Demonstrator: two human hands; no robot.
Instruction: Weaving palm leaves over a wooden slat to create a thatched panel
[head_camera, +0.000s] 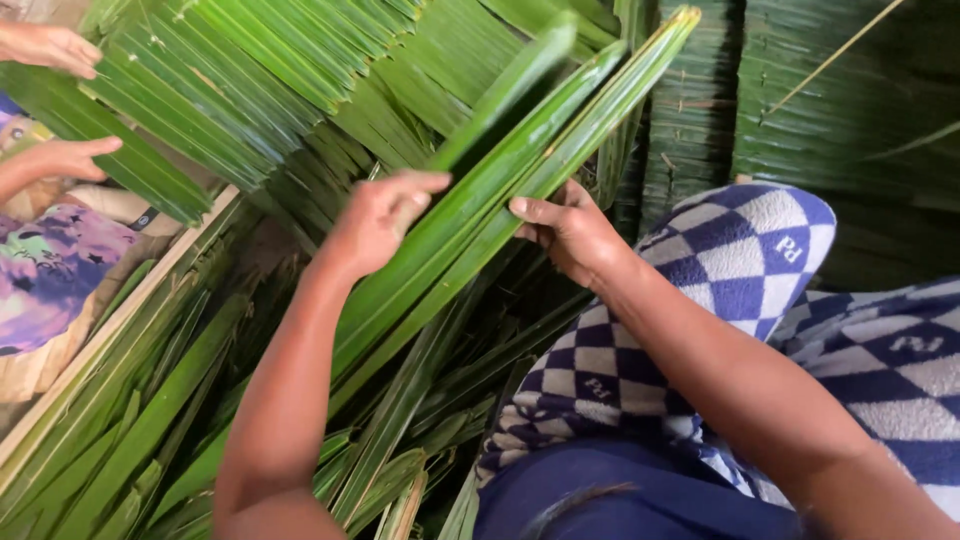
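Observation:
A bundle of long green palm leaf strips (520, 165) runs diagonally from the lower left up to the top right. My left hand (375, 220) grips the bundle from its left side, fingers curled over the top strip. On the right side my right hand (570, 232) holds the same bundle, thumb pressed against the leaf edge. Both hands sit at about the middle of the strips. A blue and white checked cloth (720, 270) covers my knee just right of the right hand.
Loose leaf strips (150, 420) lie piled at the lower left beside a pale wooden plank (120, 310). Stacked woven leaf panels (840, 110) stand at the back right. Another person's hands (55, 100) touch leaves at the top left.

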